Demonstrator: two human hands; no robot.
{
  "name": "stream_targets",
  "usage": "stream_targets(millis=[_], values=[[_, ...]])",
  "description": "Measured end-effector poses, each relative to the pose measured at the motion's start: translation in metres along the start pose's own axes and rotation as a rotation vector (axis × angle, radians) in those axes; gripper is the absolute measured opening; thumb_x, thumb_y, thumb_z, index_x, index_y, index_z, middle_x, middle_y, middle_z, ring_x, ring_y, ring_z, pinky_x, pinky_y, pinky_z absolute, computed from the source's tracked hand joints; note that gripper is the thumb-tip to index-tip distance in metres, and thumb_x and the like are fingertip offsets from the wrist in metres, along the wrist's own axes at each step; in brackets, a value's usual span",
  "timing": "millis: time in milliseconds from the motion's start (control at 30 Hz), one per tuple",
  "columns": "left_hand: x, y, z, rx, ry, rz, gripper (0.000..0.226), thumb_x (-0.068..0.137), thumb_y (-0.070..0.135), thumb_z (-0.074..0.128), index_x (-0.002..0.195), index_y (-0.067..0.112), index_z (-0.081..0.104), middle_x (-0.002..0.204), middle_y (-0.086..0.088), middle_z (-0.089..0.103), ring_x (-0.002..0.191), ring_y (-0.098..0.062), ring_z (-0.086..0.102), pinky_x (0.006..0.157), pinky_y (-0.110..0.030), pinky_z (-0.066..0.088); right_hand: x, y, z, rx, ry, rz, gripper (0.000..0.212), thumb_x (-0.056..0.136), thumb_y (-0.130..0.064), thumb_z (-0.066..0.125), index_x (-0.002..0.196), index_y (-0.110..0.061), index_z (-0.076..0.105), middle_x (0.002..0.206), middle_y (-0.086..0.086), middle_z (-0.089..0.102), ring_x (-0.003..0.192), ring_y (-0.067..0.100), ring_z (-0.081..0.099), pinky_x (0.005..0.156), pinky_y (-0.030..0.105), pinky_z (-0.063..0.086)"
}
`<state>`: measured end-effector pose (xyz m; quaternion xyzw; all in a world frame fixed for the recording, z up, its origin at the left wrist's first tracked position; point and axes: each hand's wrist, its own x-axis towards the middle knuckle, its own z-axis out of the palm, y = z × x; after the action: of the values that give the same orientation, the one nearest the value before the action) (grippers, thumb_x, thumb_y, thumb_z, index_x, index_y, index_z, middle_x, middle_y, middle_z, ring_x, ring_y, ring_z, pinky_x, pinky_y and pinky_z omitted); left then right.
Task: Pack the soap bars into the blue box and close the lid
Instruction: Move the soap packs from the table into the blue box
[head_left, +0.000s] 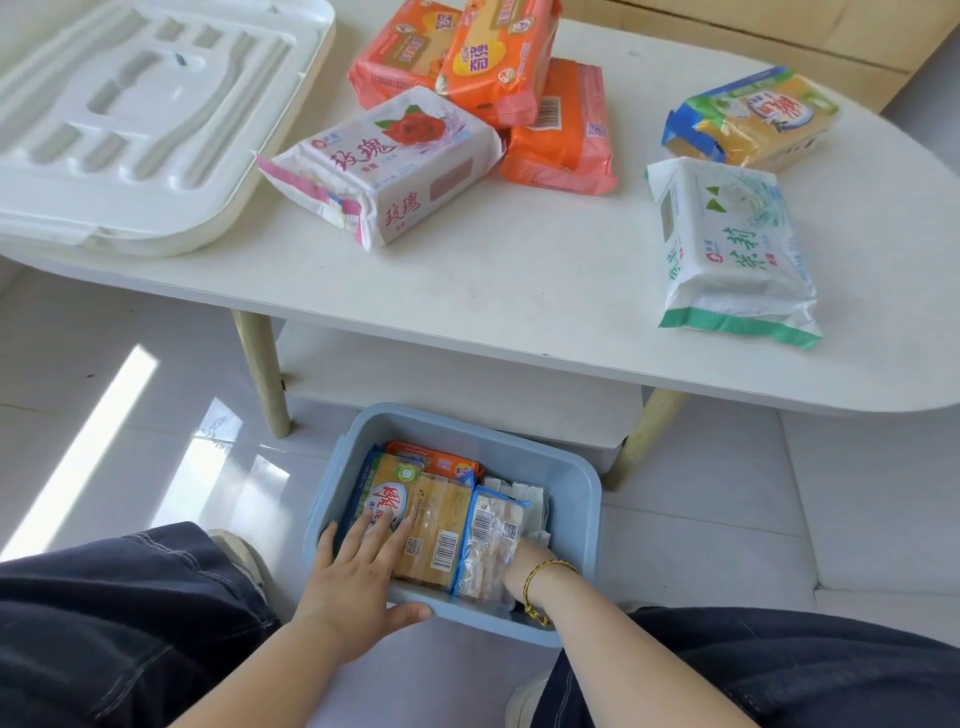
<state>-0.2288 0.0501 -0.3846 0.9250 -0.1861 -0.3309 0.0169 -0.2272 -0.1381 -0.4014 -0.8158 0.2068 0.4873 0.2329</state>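
A pale oval worktop on light wooden legs stands over a glossy tiled floor, where bright patches of sun fall on the tiles. At the worktop's far left lies a white lid, its ribbed face up. Soap packs are scattered over the rest: a rose pack, a heap of orange packs touching it from behind, and well apart on the right a blue-and-yellow pack near a green-and-white pack.

The blue box sits open on the floor just in front of the worktop, between the seated person's knees (dark trousers on either side), with several packs inside. The left grip lies with straight fingers flat on a yellow pack at the box's left, thumb outside the near rim, and clasps nothing. The right grip reaches down inside the box beside a clear-wrapped pack, touching it. Its fingers are hidden behind the wrapper, so I cannot tell how far open it is. A gold bracelet circles that wrist.
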Motion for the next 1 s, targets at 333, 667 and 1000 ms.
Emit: stream_targets(millis=[333, 667, 1000], values=[[-0.009, 0.003, -0.010, -0.082, -0.024, -0.062, 0.089, 0.079, 0.070, 0.033, 0.142, 0.025, -0.011, 0.156, 0.000, -0.007, 0.142, -0.020, -0.010, 0.115, -0.042, -0.010, -0.037, -0.004, -0.043, 0.176, 0.283, 0.049, 0.030, 0.094, -0.012, 0.037, 0.064, -0.011, 0.041, 0.065, 0.001, 0.041, 0.063, 0.016, 0.044, 0.043, 0.017, 0.026], [-0.059, 0.035, -0.131, -0.535, 0.792, 0.140, 0.027, 0.087, 0.018, 0.055, 0.114, 0.016, 0.060, 0.116, -0.002, 0.064, 0.108, -0.018, 0.056, 0.088, -0.023, 0.040, -0.163, -0.022, -0.088, 0.348, 0.417, -0.432, 0.033, 0.090, -0.019, 0.050, 0.121, -0.010, 0.057, 0.122, 0.008, 0.062, 0.107, 0.016, 0.058, 0.095, 0.024, 0.042], [-0.090, -0.007, -0.210, -0.186, 1.059, 0.166, 0.058, 0.079, 0.037, 0.034, 0.122, 0.003, 0.052, 0.129, -0.019, 0.054, 0.122, -0.038, 0.048, 0.107, -0.047, 0.025, -0.234, -0.103, -0.166, 0.235, 0.922, -0.827, 0.026, 0.085, -0.003, 0.052, 0.106, -0.008, 0.066, 0.090, 0.005, 0.063, 0.079, 0.017, 0.055, 0.080, 0.022, 0.044]])
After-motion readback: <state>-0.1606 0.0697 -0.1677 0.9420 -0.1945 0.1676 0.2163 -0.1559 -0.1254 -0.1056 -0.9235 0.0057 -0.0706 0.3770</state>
